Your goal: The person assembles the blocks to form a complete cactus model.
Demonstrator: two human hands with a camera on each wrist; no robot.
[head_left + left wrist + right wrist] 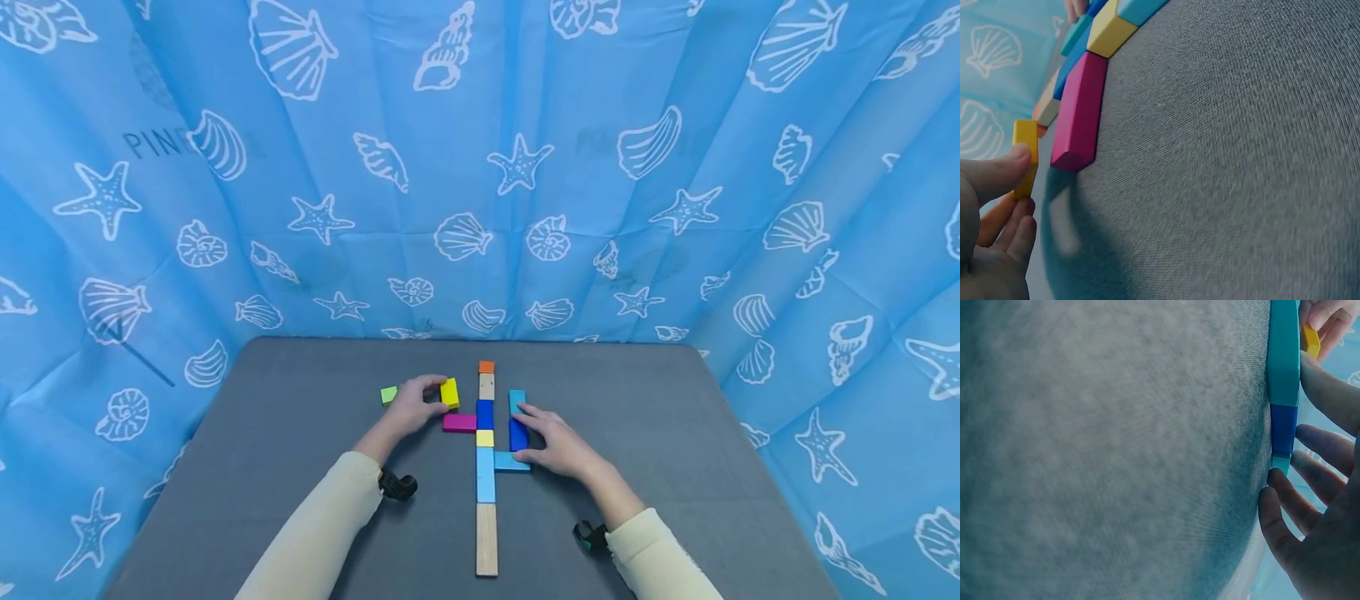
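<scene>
My left hand pinches a yellow block between thumb and fingers, left of a long column of blocks. Just in front of it lies a magenta block, whose right end meets the dark blue block of the column. On the other side, my right hand has its fingers extended along a dark blue block and a teal block laid end to end. Its thumb is at a light blue block that juts right from the column. In the right wrist view the fingertips are right at these blocks.
The column runs from an orange block through a pale wooden one, a cream-yellow one and a light blue one to a long wooden block. A green block lies left of the left hand on the grey table. A shell-patterned curtain hangs behind.
</scene>
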